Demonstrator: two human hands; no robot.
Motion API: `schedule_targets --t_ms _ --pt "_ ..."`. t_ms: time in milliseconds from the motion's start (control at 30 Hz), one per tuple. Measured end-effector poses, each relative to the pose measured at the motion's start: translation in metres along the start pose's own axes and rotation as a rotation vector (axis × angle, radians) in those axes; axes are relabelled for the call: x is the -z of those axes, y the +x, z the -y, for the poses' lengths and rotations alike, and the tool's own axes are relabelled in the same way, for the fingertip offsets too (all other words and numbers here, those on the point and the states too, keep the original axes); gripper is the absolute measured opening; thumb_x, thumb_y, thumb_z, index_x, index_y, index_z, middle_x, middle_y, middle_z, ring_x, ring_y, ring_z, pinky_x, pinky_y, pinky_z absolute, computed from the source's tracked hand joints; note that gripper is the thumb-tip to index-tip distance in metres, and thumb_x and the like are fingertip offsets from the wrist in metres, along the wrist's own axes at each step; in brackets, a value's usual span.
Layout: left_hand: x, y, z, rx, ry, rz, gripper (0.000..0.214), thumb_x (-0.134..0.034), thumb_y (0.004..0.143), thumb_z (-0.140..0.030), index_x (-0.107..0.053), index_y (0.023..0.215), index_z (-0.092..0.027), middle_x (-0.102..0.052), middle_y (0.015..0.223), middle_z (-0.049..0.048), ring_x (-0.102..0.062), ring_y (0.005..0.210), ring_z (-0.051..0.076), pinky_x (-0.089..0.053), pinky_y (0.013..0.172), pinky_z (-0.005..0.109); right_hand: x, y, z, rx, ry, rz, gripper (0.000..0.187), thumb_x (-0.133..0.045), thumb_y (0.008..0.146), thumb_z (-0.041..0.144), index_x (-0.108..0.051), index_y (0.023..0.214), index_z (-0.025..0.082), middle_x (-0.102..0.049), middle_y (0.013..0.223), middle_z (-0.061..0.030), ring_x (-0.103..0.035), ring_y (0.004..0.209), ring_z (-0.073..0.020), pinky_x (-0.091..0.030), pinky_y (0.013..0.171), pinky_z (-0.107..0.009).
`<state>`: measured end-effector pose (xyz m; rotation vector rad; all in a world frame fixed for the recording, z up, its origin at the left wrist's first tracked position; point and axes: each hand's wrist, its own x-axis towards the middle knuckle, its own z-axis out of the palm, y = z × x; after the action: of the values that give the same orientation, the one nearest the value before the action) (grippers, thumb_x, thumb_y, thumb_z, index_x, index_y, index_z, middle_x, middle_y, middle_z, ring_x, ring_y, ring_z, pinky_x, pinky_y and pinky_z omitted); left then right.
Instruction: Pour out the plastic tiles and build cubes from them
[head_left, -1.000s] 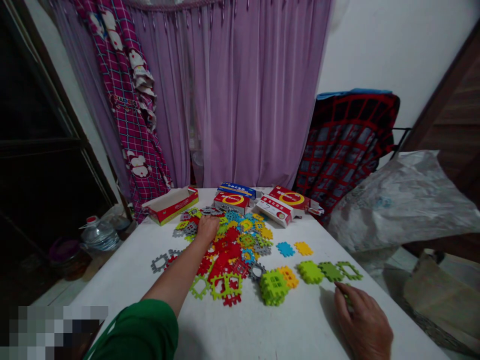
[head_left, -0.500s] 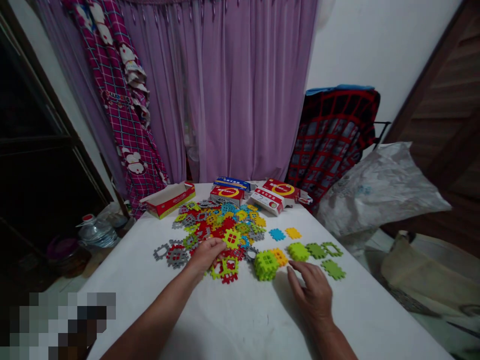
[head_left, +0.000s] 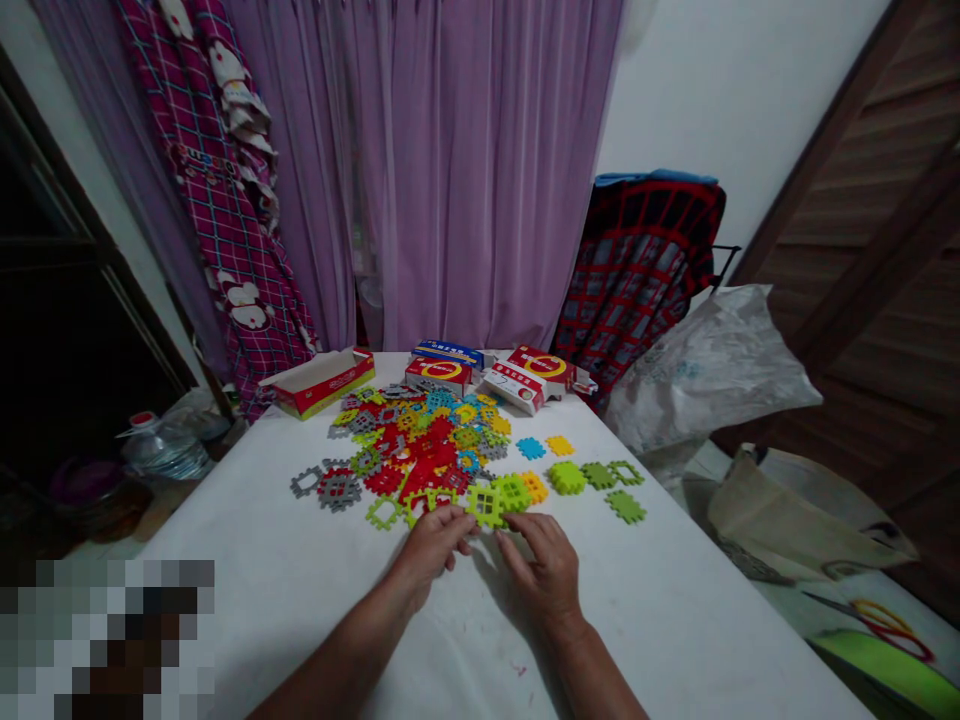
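My left hand (head_left: 431,545) and my right hand (head_left: 546,572) meet at the near edge of a pile of coloured plastic interlocking tiles (head_left: 420,450) on the white table (head_left: 315,600). Their fingertips pinch a lime green open-frame tile (head_left: 486,504) from either side. That tile sits right against a lime green cube built of tiles (head_left: 514,491), with an orange tile (head_left: 535,487) beside it. To the right lie more green tiles (head_left: 596,476) in a row, and one green tile (head_left: 626,506) lies apart.
Several red and blue cardboard boxes (head_left: 517,385) and an open red box (head_left: 319,380) stand at the table's far edge. Grey tiles (head_left: 322,488) lie on the left. A plastic sack (head_left: 705,370) and a blanket-draped chair (head_left: 637,270) are to the right. A water bottle (head_left: 161,450) stands on the floor left.
My left hand came back from the far side of the pile with a lime green tile. My right hand slid left to meet it. The view shifted down and right.
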<state>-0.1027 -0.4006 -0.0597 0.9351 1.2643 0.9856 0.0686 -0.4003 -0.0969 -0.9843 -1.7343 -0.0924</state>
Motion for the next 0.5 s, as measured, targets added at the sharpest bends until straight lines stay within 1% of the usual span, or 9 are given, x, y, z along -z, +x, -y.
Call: schedule_targets --t_ms 100,200,367,433,500 --pt "-0.001 0.000 -0.002 0.003 0.005 0.004 0.043 -0.069 0.055 -0.055 -0.060 0.072 -0.017 -0.066 0.077 0.0019 -0.051 0.055 0.007 -0.026 0.042 0.019 0.002 0.002 0.001 -0.024 0.004 -0.019 0.016 -0.064 0.086 0.027 -0.066 0.102 0.024 -0.070 0.081 -0.0028 -0.064 0.074 -0.0169 -0.052 0.066 -0.030" --pt "-0.001 0.000 -0.005 -0.013 0.021 0.024 0.040 -0.069 0.057 -0.054 -0.060 0.070 -0.017 -0.065 0.075 0.0014 -0.050 0.054 0.007 -0.027 0.043 0.019 0.003 0.002 0.002 -0.010 -0.003 -0.013 0.016 -0.063 0.087 0.026 -0.064 0.103 0.024 -0.070 0.080 -0.0031 -0.063 0.073 -0.0170 -0.052 0.065 -0.030" --pt "0.001 0.002 -0.008 -0.036 0.049 0.090 0.039 -0.069 0.060 -0.053 -0.060 0.069 -0.017 -0.065 0.073 0.0016 -0.051 0.055 0.008 -0.029 0.043 0.018 0.003 0.001 0.005 -0.024 0.004 -0.011 0.009 -0.061 0.088 0.029 -0.062 0.096 0.023 -0.066 0.074 -0.0020 -0.061 0.067 -0.0160 -0.051 0.060 -0.030" --pt "0.002 0.003 -0.010 -0.061 0.062 0.121 0.042 -0.069 0.061 -0.056 -0.062 0.074 -0.016 -0.066 0.076 0.0023 -0.052 0.055 0.008 -0.030 0.042 0.018 0.003 0.001 0.005 -0.038 -0.005 -0.035 0.008 -0.062 0.088 0.030 -0.061 0.092 0.023 -0.064 0.071 -0.0009 -0.059 0.065 -0.0151 -0.049 0.059 -0.028" --pt "0.004 0.004 -0.011 -0.083 0.080 0.135 0.049 -0.069 0.063 -0.060 -0.065 0.085 -0.016 -0.066 0.080 0.0025 -0.052 0.054 0.007 -0.030 0.041 0.018 0.005 0.003 0.003 -0.054 -0.032 -0.077 0.009 -0.063 0.087 0.031 -0.061 0.090 0.023 -0.063 0.070 -0.0003 -0.058 0.064 -0.0143 -0.048 0.059 -0.027"
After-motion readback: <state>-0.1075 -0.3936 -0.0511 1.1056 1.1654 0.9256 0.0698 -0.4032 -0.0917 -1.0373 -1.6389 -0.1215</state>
